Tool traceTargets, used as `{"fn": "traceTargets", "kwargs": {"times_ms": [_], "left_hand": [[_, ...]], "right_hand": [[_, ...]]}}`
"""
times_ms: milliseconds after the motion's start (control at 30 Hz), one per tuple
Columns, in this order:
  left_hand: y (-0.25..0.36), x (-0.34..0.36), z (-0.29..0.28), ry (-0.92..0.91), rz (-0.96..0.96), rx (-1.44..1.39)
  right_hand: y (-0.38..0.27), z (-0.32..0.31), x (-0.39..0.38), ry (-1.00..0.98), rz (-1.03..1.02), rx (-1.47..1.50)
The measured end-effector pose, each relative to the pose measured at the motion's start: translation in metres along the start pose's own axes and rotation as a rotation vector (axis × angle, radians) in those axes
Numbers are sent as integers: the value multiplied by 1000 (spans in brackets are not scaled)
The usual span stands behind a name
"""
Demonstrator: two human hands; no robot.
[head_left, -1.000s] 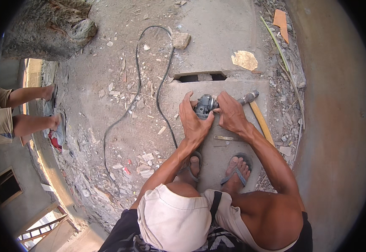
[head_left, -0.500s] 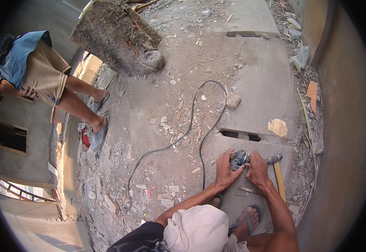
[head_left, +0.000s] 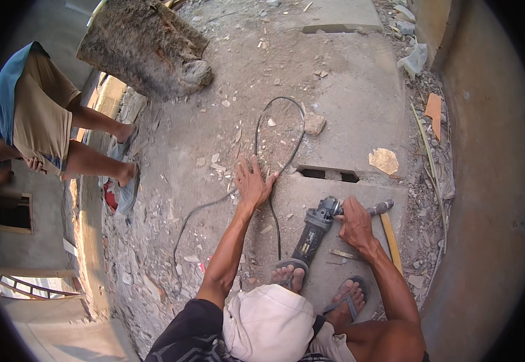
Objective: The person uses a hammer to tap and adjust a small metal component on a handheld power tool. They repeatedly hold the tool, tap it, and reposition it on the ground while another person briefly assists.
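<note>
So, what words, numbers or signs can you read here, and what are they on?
None can be read clearly.
Angle grinder: small pale marks on its dark body, too small and blurred to read.
Black clothing: pale lines, no readable words.

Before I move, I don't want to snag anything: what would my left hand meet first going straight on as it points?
Probably the black cable: its loop lies ahead of your left hand, though depth is unclear and the hand might pass above it.

grinder point(head_left: 313, 234) rear: hidden behind foot point(head_left: 289, 276) | stump point(head_left: 139, 48): cut by top edge
</note>
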State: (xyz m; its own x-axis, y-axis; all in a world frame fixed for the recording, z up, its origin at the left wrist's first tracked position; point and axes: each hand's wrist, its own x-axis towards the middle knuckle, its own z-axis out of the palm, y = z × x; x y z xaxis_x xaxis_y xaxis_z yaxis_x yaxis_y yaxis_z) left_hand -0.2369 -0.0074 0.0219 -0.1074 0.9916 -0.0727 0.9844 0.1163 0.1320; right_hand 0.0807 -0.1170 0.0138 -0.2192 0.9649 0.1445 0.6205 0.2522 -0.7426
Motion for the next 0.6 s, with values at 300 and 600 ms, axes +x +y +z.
{"fn": "traceTargets", "kwargs": {"times_ms": [300,600], "left_hand": [[4,-11,9,-30,11,-9],[-43,-52,-49,-67,-23,-422]], "right_hand": [[2,-1,-3,7,7,-11],[5,-3,-2,0,23,-4]]}}
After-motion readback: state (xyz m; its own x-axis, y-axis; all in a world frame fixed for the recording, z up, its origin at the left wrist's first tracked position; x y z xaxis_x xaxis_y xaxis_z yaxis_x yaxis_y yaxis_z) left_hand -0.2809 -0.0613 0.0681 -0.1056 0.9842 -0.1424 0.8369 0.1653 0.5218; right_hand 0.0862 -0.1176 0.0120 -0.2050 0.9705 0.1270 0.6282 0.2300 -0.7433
